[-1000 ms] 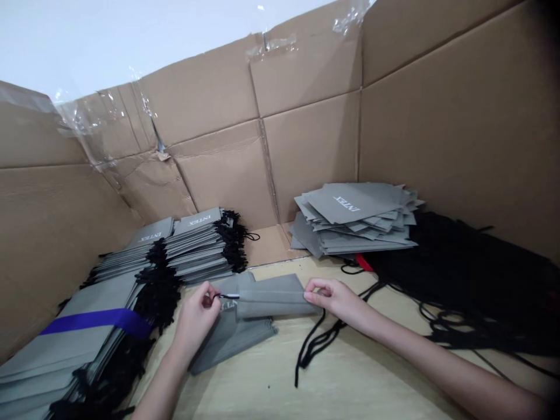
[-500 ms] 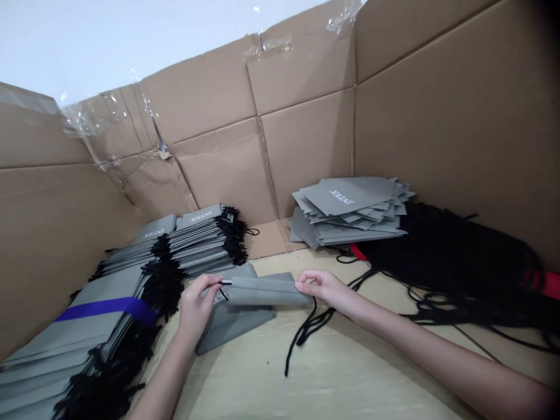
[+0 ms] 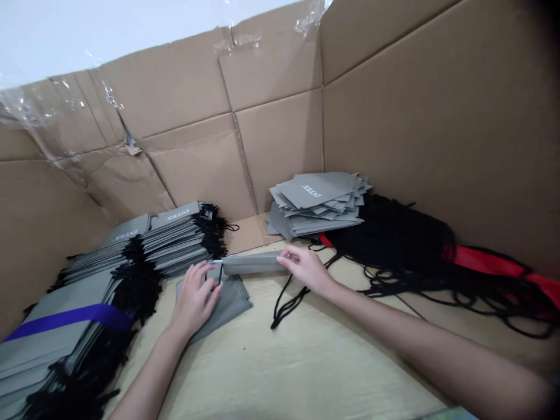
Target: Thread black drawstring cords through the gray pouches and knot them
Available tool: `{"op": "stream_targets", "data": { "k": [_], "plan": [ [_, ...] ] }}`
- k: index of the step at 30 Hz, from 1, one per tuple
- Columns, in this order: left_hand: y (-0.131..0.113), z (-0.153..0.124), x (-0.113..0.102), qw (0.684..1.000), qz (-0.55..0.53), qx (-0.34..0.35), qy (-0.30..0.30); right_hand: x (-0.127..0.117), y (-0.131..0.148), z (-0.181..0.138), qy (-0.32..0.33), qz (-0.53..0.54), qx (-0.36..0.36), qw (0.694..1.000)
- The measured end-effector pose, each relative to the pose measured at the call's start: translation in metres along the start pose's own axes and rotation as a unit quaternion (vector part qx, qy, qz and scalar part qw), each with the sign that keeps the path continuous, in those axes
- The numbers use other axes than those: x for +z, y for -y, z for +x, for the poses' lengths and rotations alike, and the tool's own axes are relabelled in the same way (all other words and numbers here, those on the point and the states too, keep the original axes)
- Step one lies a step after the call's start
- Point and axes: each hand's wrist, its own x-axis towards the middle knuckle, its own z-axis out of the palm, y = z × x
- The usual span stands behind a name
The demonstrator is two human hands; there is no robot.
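A grey fabric pouch (image 3: pixel 251 264) is held up, stretched sideways between my hands. My right hand (image 3: pixel 305 269) pinches its right end, with loops of black cord (image 3: pixel 284 306) hanging below. At the pouch's left end, a short pale tip (image 3: pixel 214 262) shows beside the fingertips of my left hand (image 3: pixel 195 297). A short length of cord bends down there to my left thumb and finger, which close on it; the exact grip is partly hidden. Beneath lies a small pile of grey pouches (image 3: pixel 230 306), partly covered by my left hand.
Corded pouch stacks (image 3: pixel 175 239) stand at left, one bundle under a purple band (image 3: pixel 70 318). A stack of pouches marked INTEX (image 3: pixel 321 189) sits at the back right beside a heap of black cords (image 3: pixel 394 233) with a red band (image 3: pixel 485 261). Cardboard walls (image 3: pixel 280 134) surround the surface.
The view has turned slightly right. My left hand has shifted its grip, fingers spreading more near the pouch's left end. My right hand still pinches the right end.
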Motion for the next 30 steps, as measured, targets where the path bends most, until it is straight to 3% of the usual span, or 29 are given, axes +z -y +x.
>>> {"op": "stream_targets", "data": {
  "k": [5,9,13,16,21,24,27,30],
  "plan": [
    [-0.063,0.015,-0.01,0.983,-0.116,0.115,0.087,0.002,-0.016,0.009,-0.012,0.057,0.006,0.998],
    [-0.094,0.032,0.003,0.962,-0.132,0.165,0.176,0.007,-0.029,0.012,0.023,0.095,0.02,0.995],
    [-0.094,0.041,0.02,0.952,-0.118,0.21,0.19,0.007,-0.036,0.014,0.051,0.106,0.028,0.993],
    [-0.089,0.042,0.026,0.958,-0.09,0.171,0.213,0.006,-0.038,0.015,0.073,0.107,0.037,0.991],
    [-0.079,0.032,0.025,0.956,-0.092,0.187,0.206,0.005,-0.04,0.018,0.107,0.096,0.05,0.988],
    [-0.08,0.027,0.023,0.96,-0.092,0.16,0.21,0.005,-0.041,0.018,0.117,0.086,0.049,0.988],
    [-0.087,0.024,0.017,0.953,-0.144,0.139,0.227,0.004,-0.043,0.018,0.119,0.074,0.048,0.989],
    [-0.092,0.021,0.006,0.923,-0.27,0.114,0.249,0.005,-0.044,0.019,0.121,0.056,0.053,0.99]
  ]
}}
